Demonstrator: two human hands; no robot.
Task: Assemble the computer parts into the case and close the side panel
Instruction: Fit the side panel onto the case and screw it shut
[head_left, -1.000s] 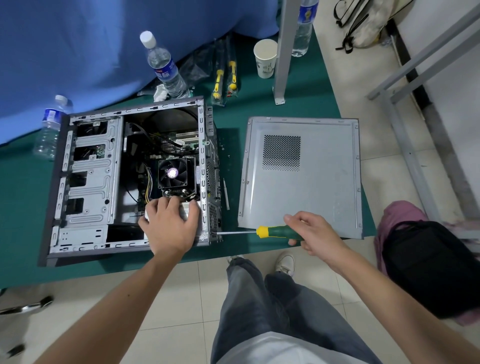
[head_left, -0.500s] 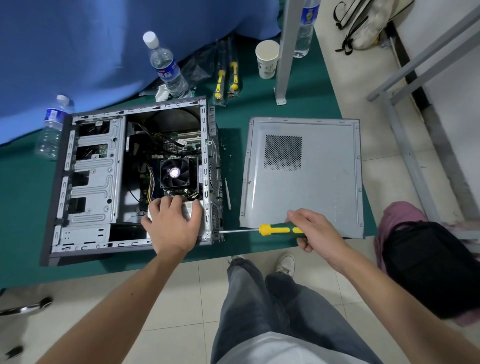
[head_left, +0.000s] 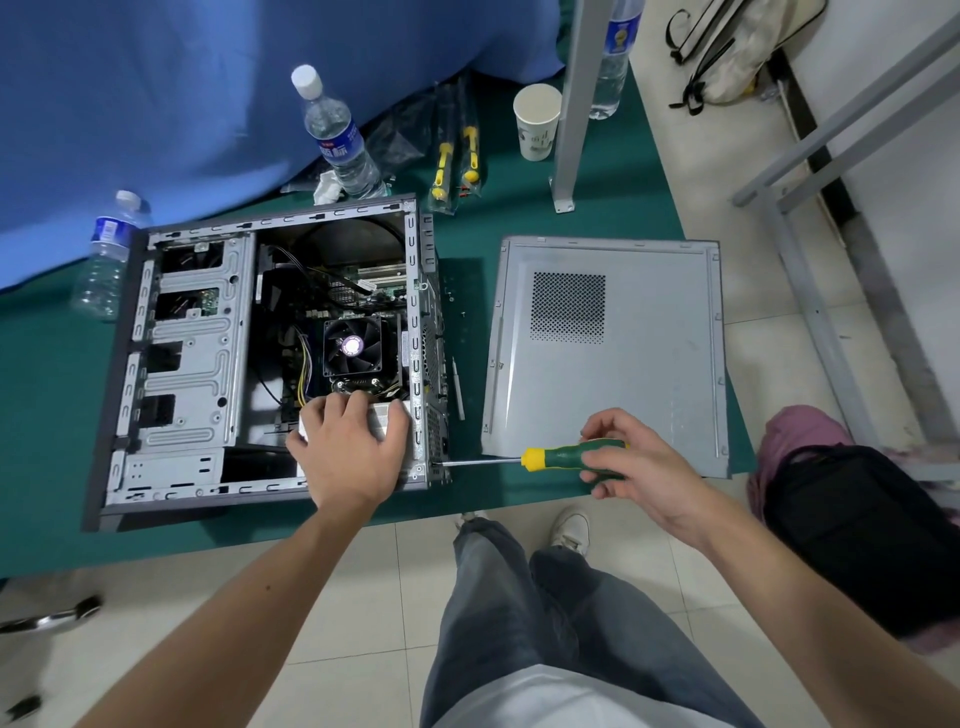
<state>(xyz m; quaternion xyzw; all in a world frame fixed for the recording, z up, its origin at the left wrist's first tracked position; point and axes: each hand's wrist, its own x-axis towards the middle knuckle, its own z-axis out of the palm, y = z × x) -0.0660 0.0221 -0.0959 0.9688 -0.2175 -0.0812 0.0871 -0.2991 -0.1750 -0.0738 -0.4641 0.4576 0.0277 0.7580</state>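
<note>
Grey steel fills the left half of the frame: the computer case (head_left: 270, 358) lies on its side on the green table (head_left: 597, 208), open face up, its long axis running from upper frame to lower frame and its rear wall facing right. Inside, just below the CPU fan (head_left: 352, 347) at the case's lower right corner, the left hand (head_left: 349, 451) lies palm down with fingers spread over a pale boxy part, probably the power supply (head_left: 382, 415), pressing it in place.

Right of that, a screwdriver (head_left: 530, 457) lies almost level across the lower middle of the frame, tip pointing left against the rear wall near its lower corner, handle pointing right. The right hand (head_left: 631, 457) curls round the green and yellow handle, fingertips pinching it.

Judging by this, the step in hand is screwing the part to the rear wall. The next move calls for steady turning with the shaft kept square to the wall, and the left hand bracing the part.

Further right, the side panel (head_left: 613, 358) lies flat on the table, well apart from the case, not yet fitted.
</note>
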